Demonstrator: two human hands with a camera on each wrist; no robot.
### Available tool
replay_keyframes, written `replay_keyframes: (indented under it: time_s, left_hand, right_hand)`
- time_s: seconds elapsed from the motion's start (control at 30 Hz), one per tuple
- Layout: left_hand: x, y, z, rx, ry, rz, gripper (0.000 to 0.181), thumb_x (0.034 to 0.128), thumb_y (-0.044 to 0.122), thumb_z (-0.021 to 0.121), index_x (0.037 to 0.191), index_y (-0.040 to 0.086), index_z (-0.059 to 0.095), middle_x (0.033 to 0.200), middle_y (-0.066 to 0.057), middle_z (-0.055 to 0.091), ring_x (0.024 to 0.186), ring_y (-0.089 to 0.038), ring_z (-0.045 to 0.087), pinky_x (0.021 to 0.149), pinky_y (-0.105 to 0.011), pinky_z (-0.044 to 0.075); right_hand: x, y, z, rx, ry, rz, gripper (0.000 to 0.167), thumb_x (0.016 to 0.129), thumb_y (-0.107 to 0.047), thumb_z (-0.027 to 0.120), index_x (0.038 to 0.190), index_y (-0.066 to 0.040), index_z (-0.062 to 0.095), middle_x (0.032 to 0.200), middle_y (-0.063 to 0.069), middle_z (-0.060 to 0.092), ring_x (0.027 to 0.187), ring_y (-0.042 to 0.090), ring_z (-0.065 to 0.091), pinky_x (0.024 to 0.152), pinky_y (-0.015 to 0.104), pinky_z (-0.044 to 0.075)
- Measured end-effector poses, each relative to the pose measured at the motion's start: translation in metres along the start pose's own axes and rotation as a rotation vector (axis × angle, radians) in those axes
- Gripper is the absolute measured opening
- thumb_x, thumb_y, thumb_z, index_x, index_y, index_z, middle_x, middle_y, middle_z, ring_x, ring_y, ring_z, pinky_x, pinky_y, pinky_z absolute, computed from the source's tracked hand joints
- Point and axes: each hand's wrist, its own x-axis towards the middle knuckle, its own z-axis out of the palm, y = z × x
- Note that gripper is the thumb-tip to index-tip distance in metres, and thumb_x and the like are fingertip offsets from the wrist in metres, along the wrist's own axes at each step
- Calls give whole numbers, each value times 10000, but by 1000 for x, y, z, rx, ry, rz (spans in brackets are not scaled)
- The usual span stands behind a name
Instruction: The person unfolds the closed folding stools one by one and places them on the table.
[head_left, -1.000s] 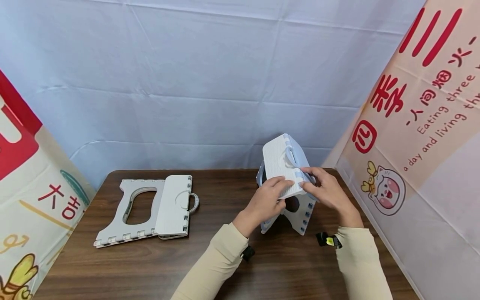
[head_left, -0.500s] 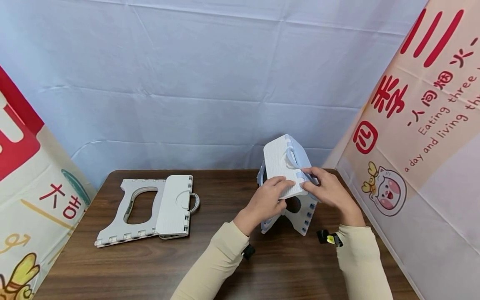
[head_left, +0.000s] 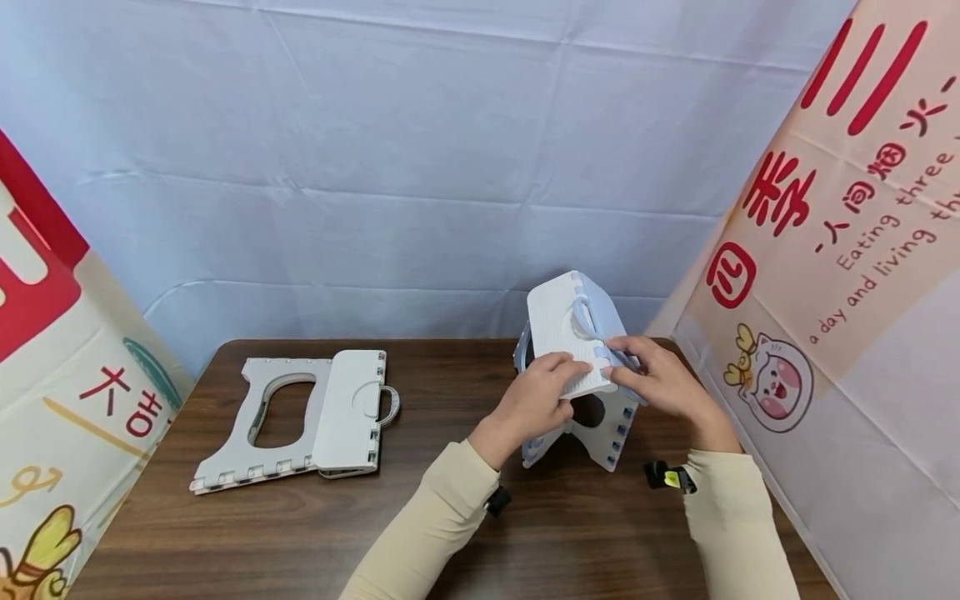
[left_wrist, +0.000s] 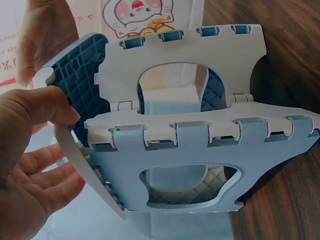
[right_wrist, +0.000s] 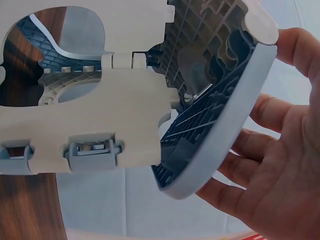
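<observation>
White stool (head_left: 341, 417): lying folded on the left of the worktop (head_left: 300, 533), its handle (head_left: 393, 407) pointing right.
Left hand (head_left: 528, 400): grasping the near edge of the white half (head_left: 551, 321), thumb underneath, the other fingers outside.
Blue-and-white stool (head_left: 596, 437): standing on the right of the worktop, its top peaking like a roof; the hands are probably working its centre hinge. The next move is seemingly calling for both hands pressing evenly while the legs are staying steady.
Ridge: running front to back as the top's long axis, its far end leaning slightly left; the white half is facing left and up, the blue half (head_left: 603, 304) right.
Right hand (head_left: 663, 375): holding the blue half, thumb near the ridge, fingers bending against its outer face.
</observation>
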Motion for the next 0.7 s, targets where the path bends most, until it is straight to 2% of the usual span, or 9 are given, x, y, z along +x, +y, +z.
replay_keyframes:
  time_s: [0.13, 0.37, 0.43, 0.57, 0.7]
  left_hand:
    - [0, 0, 0, 8, -8, 3, 488, 758, 81, 705, 1229, 113, 582, 1202, -92, 542, 1098, -198, 519, 872, -240, 436]
    - [2, 1, 1, 40, -21, 7, 485, 761, 81, 703, 1231, 113, 584, 1198, -88, 546, 1104, -191, 513, 881, -234, 428]
    - [3, 2, 1, 42, -24, 7, 482, 763, 80, 700, 1229, 113, 585, 1198, -87, 546, 1103, -191, 513, 881, -229, 426]
    - [3, 3, -1, 42, -36, -6, 483, 765, 89, 699, 1233, 123, 586, 1207, -81, 542, 1109, -184, 508, 879, -220, 424]
    - [4, 3, -3, 51, -52, -18, 472, 776, 102, 698, 1234, 132, 587, 1204, -69, 543, 1102, -173, 508, 878, -206, 420]
  right_hand:
    - [1, 1, -1, -8, -10, -22, 450, 892, -229, 627, 1261, 10, 530, 1099, 189, 543, 760, 253, 530, 589, 353, 468]
    - [1, 6, -5, 1, -31, -89, 437, 900, -210, 620, 1278, -9, 532, 1214, 182, 514, 895, 275, 522, 692, 409, 470]
    - [-1, 9, -6, 31, -50, -99, 443, 902, -186, 620, 1297, -14, 517, 1265, 190, 483, 978, 291, 505, 753, 457, 459]
    - [-4, 15, -9, 139, -104, -69, 504, 888, -143, 640, 1349, -32, 471, 1379, 210, 372, 1133, 351, 418, 861, 556, 399]
    - [-6, 18, -11, 225, -143, -38, 559, 866, -130, 667, 1371, -35, 447, 1431, 220, 289, 1210, 395, 349, 918, 598, 344]
